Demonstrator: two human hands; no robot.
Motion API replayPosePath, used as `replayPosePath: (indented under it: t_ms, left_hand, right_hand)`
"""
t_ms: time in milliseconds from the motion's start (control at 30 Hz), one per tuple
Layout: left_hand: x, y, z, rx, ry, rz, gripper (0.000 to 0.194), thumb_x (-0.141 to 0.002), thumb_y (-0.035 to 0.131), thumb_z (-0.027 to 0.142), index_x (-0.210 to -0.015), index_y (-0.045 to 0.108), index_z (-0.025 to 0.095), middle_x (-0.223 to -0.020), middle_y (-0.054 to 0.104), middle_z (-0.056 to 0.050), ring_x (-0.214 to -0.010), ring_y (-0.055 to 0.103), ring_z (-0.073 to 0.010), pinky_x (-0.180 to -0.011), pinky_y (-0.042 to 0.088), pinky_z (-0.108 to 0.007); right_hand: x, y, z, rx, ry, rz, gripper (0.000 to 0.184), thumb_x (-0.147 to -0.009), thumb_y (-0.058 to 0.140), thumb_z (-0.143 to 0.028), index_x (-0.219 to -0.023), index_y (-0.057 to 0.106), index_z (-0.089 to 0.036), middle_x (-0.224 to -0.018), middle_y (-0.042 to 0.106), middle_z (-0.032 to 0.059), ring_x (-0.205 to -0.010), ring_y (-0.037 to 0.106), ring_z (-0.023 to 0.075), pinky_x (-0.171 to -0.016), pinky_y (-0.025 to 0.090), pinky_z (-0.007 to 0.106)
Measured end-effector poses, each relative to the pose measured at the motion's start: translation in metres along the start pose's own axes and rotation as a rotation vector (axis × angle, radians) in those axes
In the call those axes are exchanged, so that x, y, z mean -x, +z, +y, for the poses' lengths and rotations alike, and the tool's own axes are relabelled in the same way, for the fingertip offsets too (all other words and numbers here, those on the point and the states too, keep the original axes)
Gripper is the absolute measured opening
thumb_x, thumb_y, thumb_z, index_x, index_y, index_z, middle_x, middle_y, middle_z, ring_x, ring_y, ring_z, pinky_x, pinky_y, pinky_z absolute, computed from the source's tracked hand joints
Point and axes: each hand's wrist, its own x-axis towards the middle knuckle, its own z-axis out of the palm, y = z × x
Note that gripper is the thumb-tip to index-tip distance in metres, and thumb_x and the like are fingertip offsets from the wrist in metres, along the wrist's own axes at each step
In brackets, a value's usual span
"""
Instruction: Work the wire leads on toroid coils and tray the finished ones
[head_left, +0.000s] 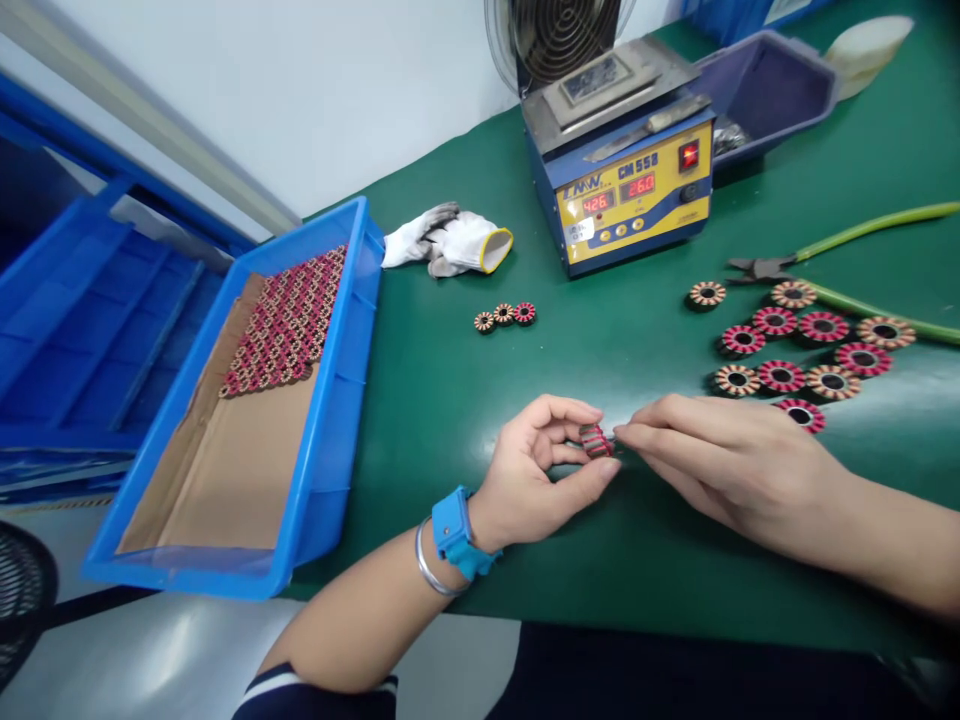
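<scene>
Between the thumb and fingers of my left hand is a small wound motor stator, tipped on its side with its red windings showing. My right hand is pinched close against the stator's right side. Whatever its fingertips grip, perhaps a thin wire end, is too small to make out. Several loose stators, some red and some copper-coloured, lie on the green table just beyond my right hand. Three more stators sit in a touching row farther back, past my left hand.
A blue bin with cardboard and packed stators stands at left. White gloves lie behind. A solder pot with lit displays stands at the back, a knife on top. Beside it are a purple bin and green-handled cutters.
</scene>
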Motion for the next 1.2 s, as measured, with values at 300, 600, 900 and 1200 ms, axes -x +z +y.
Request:
replayPosePath:
  t_ms: [300, 600, 900, 1200]
  left_hand:
    - [0.001, -0.001, -0.005, -0.311, 0.224, -0.014, 0.029, -0.081, 0.077, 0.017, -0.103, 0.058, 0.017, -0.098, 0.067, -0.006, -0.085, 0.069, -0.0134, -0.079, 0.061, -0.024]
    - [0.003, 0.003, 0.003, -0.167, -0.029, -0.092, 0.062, -0.076, 0.071, 0.011, -0.132, 0.047, 0.020, -0.100, 0.059, -0.003, -0.082, 0.065, -0.0111, -0.074, 0.056, -0.023]
    - [-0.002, -0.002, 0.011, -0.026, -0.275, -0.154, 0.025, -0.069, 0.076, 0.012, -0.089, 0.062, 0.014, -0.084, 0.064, -0.004, -0.075, 0.063, -0.0118, -0.068, 0.052, -0.024]
    - [-0.003, -0.007, 0.009, 0.010, -0.340, -0.205, 0.035, -0.078, 0.084, 0.038, -0.090, 0.061, 0.014, -0.083, 0.064, -0.005, -0.075, 0.062, -0.0132, -0.072, 0.052, -0.029]
  right_hand:
    - [0.004, 0.005, -0.004, 0.006, 0.040, -0.044, 0.021, -0.106, 0.045, -0.014, -0.103, 0.065, -0.014, -0.085, 0.067, 0.0062, -0.066, 0.063, 0.0149, -0.055, 0.044, 0.027]
    - [0.002, 0.006, -0.011, 0.083, -0.009, -0.120, 0.027, -0.105, 0.042, -0.013, -0.090, 0.064, -0.014, -0.077, 0.059, 0.0045, -0.064, 0.056, 0.0168, -0.055, 0.039, 0.031]
    - [0.004, 0.006, -0.011, 0.124, -0.080, -0.138, 0.024, -0.105, 0.042, -0.013, -0.096, 0.064, -0.013, -0.078, 0.060, 0.0060, -0.063, 0.051, 0.0182, -0.058, 0.039, 0.033]
    - [0.003, 0.005, -0.013, 0.115, -0.113, -0.092, 0.029, -0.105, 0.041, -0.011, -0.087, 0.064, -0.015, -0.080, 0.064, 0.0082, -0.062, 0.054, 0.0178, -0.056, 0.038, 0.034]
